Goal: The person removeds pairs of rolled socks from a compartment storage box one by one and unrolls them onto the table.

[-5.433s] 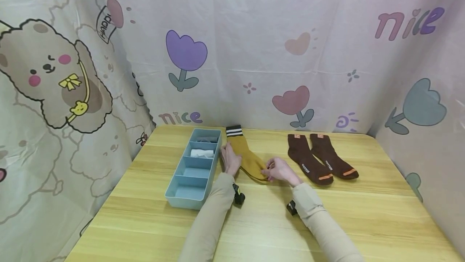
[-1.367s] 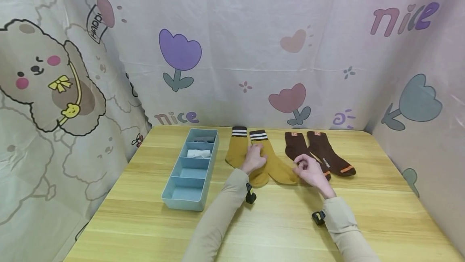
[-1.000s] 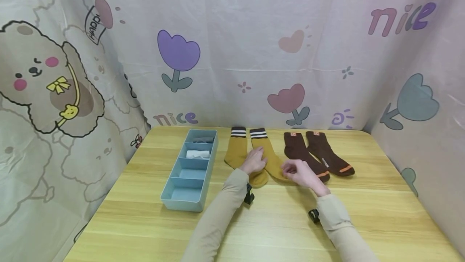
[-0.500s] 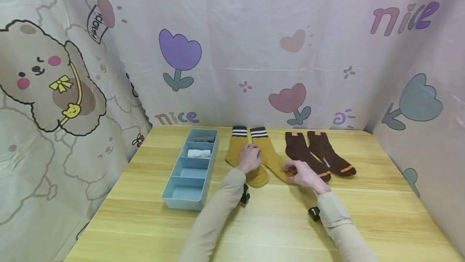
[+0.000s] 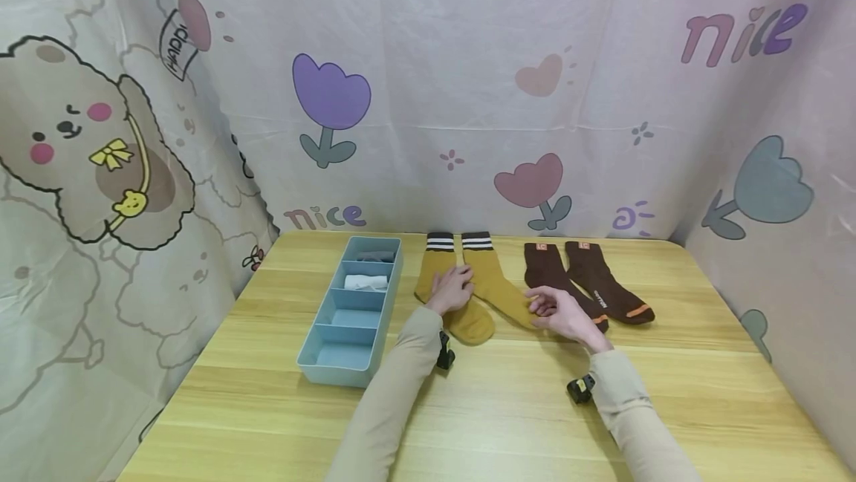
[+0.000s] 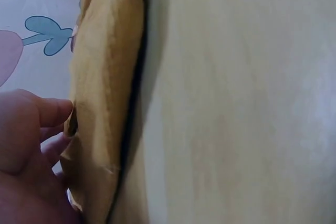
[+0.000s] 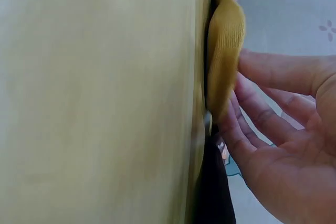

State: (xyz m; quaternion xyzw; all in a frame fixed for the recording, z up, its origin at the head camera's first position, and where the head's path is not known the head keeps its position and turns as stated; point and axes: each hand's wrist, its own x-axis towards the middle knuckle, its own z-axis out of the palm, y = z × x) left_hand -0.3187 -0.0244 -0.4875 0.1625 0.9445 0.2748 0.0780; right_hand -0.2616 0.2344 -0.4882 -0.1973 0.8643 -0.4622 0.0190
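Two mustard socks with dark, white-striped cuffs lie side by side on the table, toes angled right. My left hand point(image 5: 452, 289) is over the left mustard sock point(image 5: 473, 324), covering its middle. In the left wrist view, thumb and finger pinch a small fold of mustard sock point(image 6: 107, 72). At the toe of the right mustard sock point(image 5: 491, 278), my right hand point(image 5: 563, 313) holds the tip between thumb and fingers, seen up close in the right wrist view as a raised mustard toe point(image 7: 227, 40).
A pale blue four-section box point(image 5: 337, 376) stands left of the socks. Its two far sections hold a grey folded item point(image 5: 376, 256) and a white one point(image 5: 365, 282). Two brown socks point(image 5: 605, 285) with orange toe stripes lie to the right, close to my right hand.
The mustard socks, stacked together at first, now lie side by side. My left hand has shifted left from the right sock onto the left one; the right sock's cuff sits straighter.
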